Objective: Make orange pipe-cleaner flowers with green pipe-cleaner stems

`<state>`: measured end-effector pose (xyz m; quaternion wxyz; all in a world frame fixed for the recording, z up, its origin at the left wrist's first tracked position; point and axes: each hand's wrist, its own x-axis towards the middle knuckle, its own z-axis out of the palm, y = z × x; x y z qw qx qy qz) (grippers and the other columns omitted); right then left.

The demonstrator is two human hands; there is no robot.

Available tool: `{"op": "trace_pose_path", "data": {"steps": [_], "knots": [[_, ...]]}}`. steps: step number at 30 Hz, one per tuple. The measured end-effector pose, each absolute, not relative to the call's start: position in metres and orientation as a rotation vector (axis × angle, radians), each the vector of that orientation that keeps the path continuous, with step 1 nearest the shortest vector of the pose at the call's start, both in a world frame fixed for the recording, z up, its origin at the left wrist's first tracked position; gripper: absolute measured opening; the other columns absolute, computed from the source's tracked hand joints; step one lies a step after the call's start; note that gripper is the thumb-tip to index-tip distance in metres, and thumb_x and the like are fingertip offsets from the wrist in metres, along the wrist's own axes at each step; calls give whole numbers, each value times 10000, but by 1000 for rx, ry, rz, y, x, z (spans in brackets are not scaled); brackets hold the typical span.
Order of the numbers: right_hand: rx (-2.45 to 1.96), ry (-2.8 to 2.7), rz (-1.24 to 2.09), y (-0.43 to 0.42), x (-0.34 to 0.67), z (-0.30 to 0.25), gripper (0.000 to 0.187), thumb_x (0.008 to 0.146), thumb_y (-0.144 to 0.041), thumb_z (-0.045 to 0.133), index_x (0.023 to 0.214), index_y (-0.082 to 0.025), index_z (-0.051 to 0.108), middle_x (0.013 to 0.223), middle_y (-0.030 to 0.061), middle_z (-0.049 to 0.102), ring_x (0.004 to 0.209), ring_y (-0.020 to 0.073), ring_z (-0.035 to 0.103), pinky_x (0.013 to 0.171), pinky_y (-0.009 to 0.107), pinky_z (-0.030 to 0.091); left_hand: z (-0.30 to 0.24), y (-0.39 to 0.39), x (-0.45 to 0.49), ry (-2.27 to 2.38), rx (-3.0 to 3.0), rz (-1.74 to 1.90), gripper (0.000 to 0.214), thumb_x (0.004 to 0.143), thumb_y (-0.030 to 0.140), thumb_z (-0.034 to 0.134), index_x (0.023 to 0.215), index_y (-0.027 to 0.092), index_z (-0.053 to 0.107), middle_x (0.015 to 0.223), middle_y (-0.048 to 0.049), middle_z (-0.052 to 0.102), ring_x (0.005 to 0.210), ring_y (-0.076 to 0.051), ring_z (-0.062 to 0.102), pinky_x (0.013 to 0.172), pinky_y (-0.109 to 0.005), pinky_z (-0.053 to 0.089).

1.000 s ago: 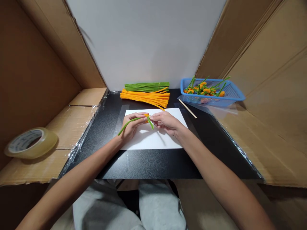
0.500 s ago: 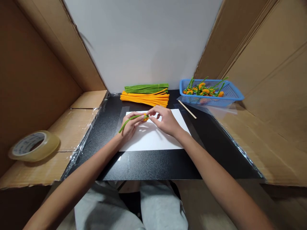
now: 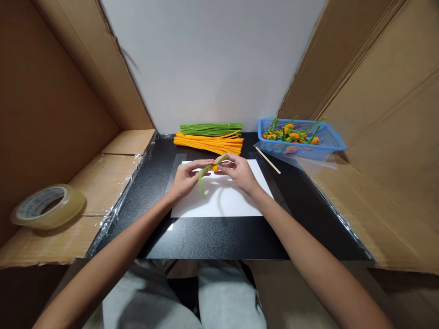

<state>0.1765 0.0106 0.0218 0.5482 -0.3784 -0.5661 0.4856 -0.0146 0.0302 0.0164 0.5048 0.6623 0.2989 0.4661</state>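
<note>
Above a white sheet of paper (image 3: 219, 205), my left hand (image 3: 187, 177) and my right hand (image 3: 239, 173) meet around a small orange pipe-cleaner ball (image 3: 215, 168). A green pipe cleaner (image 3: 203, 177) crosses the ball. One end curves down in front of my left fingers, and its other end slants up over my right fingers. Both hands are closed in a pinch on this small piece. Fingertips partly cover the ball, so which finger grips which strand is hard to see.
Behind the paper lie green pipe cleaners (image 3: 211, 129) and orange pipe cleaners (image 3: 209, 144). A blue basket (image 3: 331, 145) at the back right holds several orange-and-green pieces. Near it is a thin wooden stick (image 3: 268, 160). A tape roll (image 3: 65, 214) sits on cardboard at left.
The green strand has swung from lying across my left hand to hanging toward the middle, with an end now over my right fingers. My right hand has closed in on the ball.
</note>
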Motion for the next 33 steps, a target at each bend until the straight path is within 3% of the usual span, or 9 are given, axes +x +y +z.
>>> {"op": "trace_pose_path", "data": {"steps": [5,13,20,26,33], "knots": [[-914,-1455,1091,8,179,23,351,749,-487,781,867,-187,639,1034,75,707,949,207,689,859,395,589,20,35,-27,785,2089,1130,220,796,290,754,1012,301,793,1079,-79,757,992,-213,690,942,-329,511],[-921,-1747,754,0,176,27,98,901,-281,612,871,-188,612,994,66,695,894,174,670,764,321,552,28,38,-42,719,2223,1017,197,748,250,826,932,314,803,936,-67,762,856,-174,680,832,-265,492],[-851,-1814,566,-2,175,27,71,896,-168,571,854,-206,615,954,51,678,941,185,652,781,327,553,28,43,-40,393,2902,1066,159,940,215,619,1036,239,743,910,-51,744,807,-131,652,743,-246,509],[-805,-1828,543,0,174,23,71,877,-152,613,846,-207,644,952,49,672,903,179,651,774,327,558,27,42,-34,533,2761,1128,152,917,309,660,859,185,726,824,-53,731,756,-139,660,714,-249,516],[-767,-1790,610,0,175,25,47,887,-265,682,888,-225,706,982,62,690,940,196,667,809,342,558,29,38,-30,672,2335,1162,251,879,398,694,799,162,723,793,-60,726,694,-129,651,624,-220,514]]}}
